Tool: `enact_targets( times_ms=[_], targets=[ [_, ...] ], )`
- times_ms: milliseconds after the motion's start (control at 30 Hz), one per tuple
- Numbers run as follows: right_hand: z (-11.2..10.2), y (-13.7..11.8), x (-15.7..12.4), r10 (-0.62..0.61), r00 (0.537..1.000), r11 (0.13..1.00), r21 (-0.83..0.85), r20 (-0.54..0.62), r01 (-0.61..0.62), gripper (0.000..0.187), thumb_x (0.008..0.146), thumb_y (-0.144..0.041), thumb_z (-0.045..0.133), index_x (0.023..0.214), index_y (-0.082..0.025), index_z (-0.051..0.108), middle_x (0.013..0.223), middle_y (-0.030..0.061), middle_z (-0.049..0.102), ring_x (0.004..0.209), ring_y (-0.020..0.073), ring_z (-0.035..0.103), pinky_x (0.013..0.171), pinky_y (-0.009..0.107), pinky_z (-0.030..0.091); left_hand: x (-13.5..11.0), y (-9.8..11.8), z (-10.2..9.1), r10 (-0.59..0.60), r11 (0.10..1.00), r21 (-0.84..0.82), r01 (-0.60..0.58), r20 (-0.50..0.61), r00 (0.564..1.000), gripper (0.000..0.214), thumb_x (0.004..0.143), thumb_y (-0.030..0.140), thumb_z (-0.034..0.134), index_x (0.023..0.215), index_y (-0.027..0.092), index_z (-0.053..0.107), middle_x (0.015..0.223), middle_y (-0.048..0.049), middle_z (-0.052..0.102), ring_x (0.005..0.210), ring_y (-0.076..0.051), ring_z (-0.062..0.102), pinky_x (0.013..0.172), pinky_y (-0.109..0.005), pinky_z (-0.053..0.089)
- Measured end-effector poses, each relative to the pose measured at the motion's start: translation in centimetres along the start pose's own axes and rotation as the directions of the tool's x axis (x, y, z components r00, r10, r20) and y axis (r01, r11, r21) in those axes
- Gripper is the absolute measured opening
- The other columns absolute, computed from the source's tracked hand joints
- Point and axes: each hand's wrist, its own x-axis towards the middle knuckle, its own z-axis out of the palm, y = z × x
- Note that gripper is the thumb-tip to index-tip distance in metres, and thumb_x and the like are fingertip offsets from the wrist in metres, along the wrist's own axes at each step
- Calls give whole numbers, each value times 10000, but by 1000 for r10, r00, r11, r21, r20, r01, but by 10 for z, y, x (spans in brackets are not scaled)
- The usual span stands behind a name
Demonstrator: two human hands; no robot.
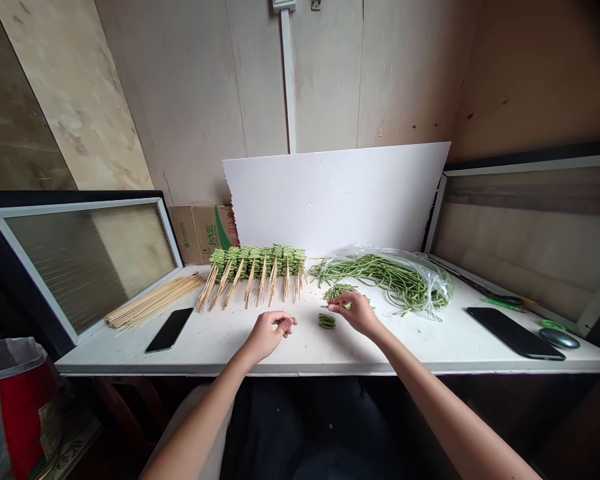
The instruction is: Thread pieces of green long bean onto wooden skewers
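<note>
My left hand is closed above the front of the white table, thumb and fingers pressed together. Whatever it pinches is too small to make out. To its right, my right hand is held in a pinch over a small pile of cut green bean pieces; what its fingertips hold, if anything, does not show clearly. Between the hands, a short row of cut bean pieces lies side by side. Behind my left hand are stacked bean skewers, their bare wooden ends pointing toward me.
Loose bamboo skewers and a phone lie on the left. Long green beans spill from a clear plastic bag on the right. Another phone and a dark oval object lie far right. A white board stands behind.
</note>
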Motion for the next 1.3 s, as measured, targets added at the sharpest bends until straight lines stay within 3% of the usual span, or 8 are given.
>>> enact_targets(
  times_ms=[233, 500, 733, 833, 933, 1167, 1233, 1300],
  targets=[
    [18, 11, -8, -12, 1000, 972, -236, 28, 18, 266, 930, -438, 693, 878, -212, 822, 930, 115, 785, 967, 322, 656, 873, 445, 495, 0, -1, 1, 4, 1000, 1, -4, -9, 1000, 513, 948, 618, 620, 824, 140, 760, 810, -107, 740, 730, -193, 665, 707, -304, 542],
    [27, 9, -12, -53, 996, 952, -298, 70, 72, 272, 919, -459, 707, 849, -221, 819, 901, 120, 757, 969, 333, 618, 855, 435, 469, 0, -6, 2, -24, 1000, 6, 24, 28, 999, 470, 936, 589, 661, 943, 139, 795, 818, -91, 744, 708, -185, 645, 719, -318, 539],
    [24, -2, -9, -93, 996, 979, -181, -16, 89, 465, 992, -611, 578, 895, -210, 792, 936, 127, 753, 938, 320, 632, 855, 462, 481, -1, 0, 3, 21, 997, 79, -20, -2, 1000, 292, 906, 442, 735, 977, 173, 821, 941, -96, 773, 844, -220, 694, 821, -349, 548],
    [27, -24, -13, -84, 995, 995, -50, 50, 86, 458, 975, -637, 600, 930, -225, 796, 978, 112, 772, 993, 311, 644, 800, 406, 496, -3, 4, 5, 33, 994, 109, -28, -42, 999, 229, 864, 333, 796, 1050, 200, 821, 933, -74, 775, 891, -229, 703, 866, -357, 543],
    [33, -48, -20, -150, 976, 987, 75, 157, 140, 382, 944, -611, 675, 1012, -261, 812, 1021, 87, 789, 1038, 293, 653, 772, 359, 499, -5, 8, 8, 95, 984, 161, -79, -93, 991, 444, 841, 257, 836, 1277, 251, 752, 890, -38, 771, 889, -225, 704, 956, -390, 529],
    [41, -70, -27, -157, 984, 973, 184, 81, 140, 260, 926, -512, 742, 944, -267, 826, 972, 73, 807, 958, 266, 664, 757, 360, 489, -6, 13, 13, 421, 846, 459, -273, -259, 869, 573, 845, 248, 854, 1384, 318, 672, 1118, -90, 736, 1201, -322, 606, 1095, -524, 440],
    [41, -69, -26, -99, 995, 971, 217, 0, 96, 273, 910, -513, 755, 937, -251, 826, 966, 83, 808, 929, 265, 682, 737, 359, 493, -4, 11, 12, 425, 871, 424, -248, -397, 814, 619, 855, 312, 846, 1431, 283, 619, 1284, -133, 666, 1245, -328, 583, 1093, -523, 451],
    [42, -68, -24, -34, 999, 961, 273, -39, 44, 301, 899, -524, 758, 938, -234, 827, 954, 92, 808, 885, 259, 702, 708, 352, 497, -2, 9, 11, 341, 928, 308, -208, -485, 805, 585, 901, 395, 788, 1432, 241, 597, 1328, -158, 628, 1198, -307, 612, 1040, -489, 493]
  ],
)
